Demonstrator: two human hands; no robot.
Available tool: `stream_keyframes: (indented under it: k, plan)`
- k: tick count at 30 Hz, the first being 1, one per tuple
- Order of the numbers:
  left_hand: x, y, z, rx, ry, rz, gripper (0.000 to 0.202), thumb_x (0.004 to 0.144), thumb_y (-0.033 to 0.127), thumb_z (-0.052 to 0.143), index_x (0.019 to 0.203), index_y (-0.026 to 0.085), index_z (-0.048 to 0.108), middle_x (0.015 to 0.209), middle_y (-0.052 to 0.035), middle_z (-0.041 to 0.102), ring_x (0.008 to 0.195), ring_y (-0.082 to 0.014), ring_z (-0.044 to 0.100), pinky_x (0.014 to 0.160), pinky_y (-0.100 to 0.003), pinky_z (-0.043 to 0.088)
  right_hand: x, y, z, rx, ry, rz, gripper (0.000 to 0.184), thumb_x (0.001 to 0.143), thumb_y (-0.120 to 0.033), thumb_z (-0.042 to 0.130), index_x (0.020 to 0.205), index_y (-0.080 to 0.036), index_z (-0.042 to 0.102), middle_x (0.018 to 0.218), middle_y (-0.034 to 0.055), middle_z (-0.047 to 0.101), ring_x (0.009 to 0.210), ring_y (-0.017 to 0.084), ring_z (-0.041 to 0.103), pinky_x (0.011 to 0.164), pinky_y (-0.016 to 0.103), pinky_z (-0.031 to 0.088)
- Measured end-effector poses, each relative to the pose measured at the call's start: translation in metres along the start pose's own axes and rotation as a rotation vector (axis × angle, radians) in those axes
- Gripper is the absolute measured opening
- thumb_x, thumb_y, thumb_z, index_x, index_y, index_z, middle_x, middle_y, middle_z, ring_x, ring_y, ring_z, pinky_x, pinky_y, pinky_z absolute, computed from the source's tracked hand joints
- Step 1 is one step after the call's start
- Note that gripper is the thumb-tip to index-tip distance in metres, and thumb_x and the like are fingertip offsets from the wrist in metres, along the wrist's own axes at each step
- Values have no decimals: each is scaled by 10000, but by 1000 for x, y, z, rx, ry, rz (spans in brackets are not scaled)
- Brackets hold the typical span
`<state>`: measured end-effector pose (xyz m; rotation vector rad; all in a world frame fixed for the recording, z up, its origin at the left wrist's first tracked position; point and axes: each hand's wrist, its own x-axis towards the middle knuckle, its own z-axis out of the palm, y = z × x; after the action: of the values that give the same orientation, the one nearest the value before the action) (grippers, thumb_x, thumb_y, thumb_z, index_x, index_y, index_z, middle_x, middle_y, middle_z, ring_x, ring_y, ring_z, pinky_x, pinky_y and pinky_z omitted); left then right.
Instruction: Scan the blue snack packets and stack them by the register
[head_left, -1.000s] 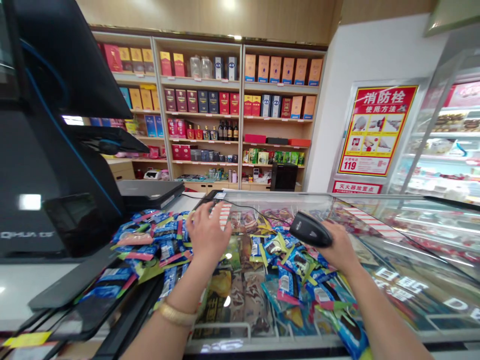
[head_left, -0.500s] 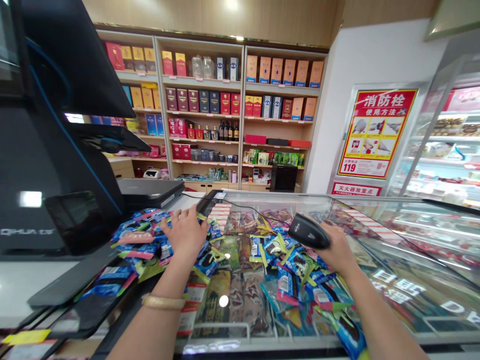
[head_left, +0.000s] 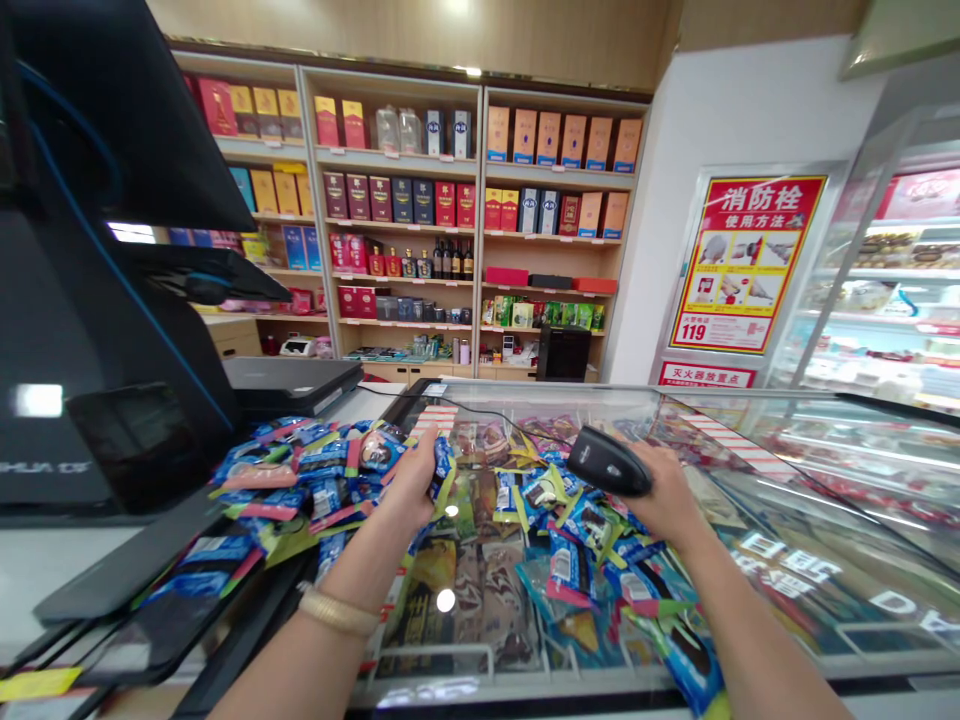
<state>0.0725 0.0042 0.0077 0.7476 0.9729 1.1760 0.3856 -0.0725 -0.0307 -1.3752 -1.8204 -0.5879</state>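
My right hand (head_left: 664, 495) is wrapped round the handle of a black barcode scanner (head_left: 609, 461), whose head points left over the glass. My left hand (head_left: 414, 482) is closed at the right side of a heap of packets, with its thumb up and a small blue packet (head_left: 444, 474) in its grip; most of its fingers are hidden. The left heap of blue, pink and green packets (head_left: 326, 465) lies between the dark till and the glass. A second heap of similar packets (head_left: 592, 530) lies on the glass under the scanner.
A glass-topped chest freezer (head_left: 480, 690) fills the front, with goods under its glass. At left stands a black till (head_left: 105, 330), with a flat dark box (head_left: 292, 380) behind. Shelves of boxed bottles (head_left: 401, 200) line the back. The scanner's thin cable crosses the freezer.
My left hand has moved right from on top of the left heap and closed on a packet. My right hand and the scanner have hardly moved; the view has shifted slightly.
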Motion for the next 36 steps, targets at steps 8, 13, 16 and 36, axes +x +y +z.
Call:
stream_keyframes:
  k: [8,13,16,36]
  plan:
    - [0,-5,8,-389,-79,-274,159,794,29,418,877,110,526,739,-84,644,653,-183,679,571,-293,601,1,-1,-1,-30,-3,-19,278,714,-326,606,962,-210,658,958,63,711,889,235,642,774,341,399]
    - [1,-17,7,-77,-70,70,352,757,4,532,1048,200,503,765,16,621,659,-107,652,665,-269,600,2,-5,-2,-15,-35,-8,302,709,-325,613,982,-204,656,953,73,703,902,245,632,790,351,397]
    - [2,-24,5,267,-116,283,402,741,119,615,1121,219,527,786,18,621,714,-135,648,689,-336,603,3,-10,-4,1,-57,-17,309,712,-314,599,995,-204,654,958,78,699,908,248,627,793,356,393]
    - [-6,-33,5,1419,-138,714,663,664,179,686,1261,177,399,1074,-120,657,1020,-274,645,837,-338,488,14,-60,-22,121,-261,-185,257,660,-171,541,898,-226,620,835,22,677,788,166,580,801,334,270]
